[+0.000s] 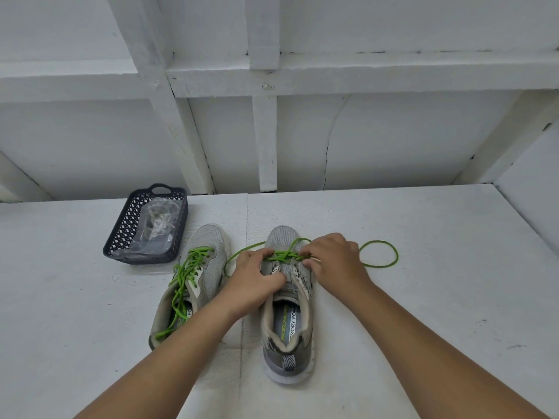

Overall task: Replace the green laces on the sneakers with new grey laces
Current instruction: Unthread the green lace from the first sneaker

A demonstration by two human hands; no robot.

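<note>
Left hand (252, 278): fingers curled, fingertips pinching the green lace (281, 254) at the left eyelet row of the right shoe (287, 300), thumb down on the tongue. Right hand (334, 260): fingers curled on the same lace at the right eyelet row; the exact pinch is hidden behind the knuckles. That lace is threaded only through the toe-end eyelets, and both hands cover most of them. One loose end loops on the table (423, 297) to the right, the other trails out left past the left hand.

Count: 2 grey shoes side by side, toes away. Left shoe (193, 285) is fully laced in green (184, 282), with the lace ends dropped into its opening; the left forearm crosses its heel.

1 dark basket (121, 237) far-left, just beyond the left shoe, apart from it. Inside is 1 clear bag (155, 228) of pale laces; number and colour hard to make out through the plastic.
</note>
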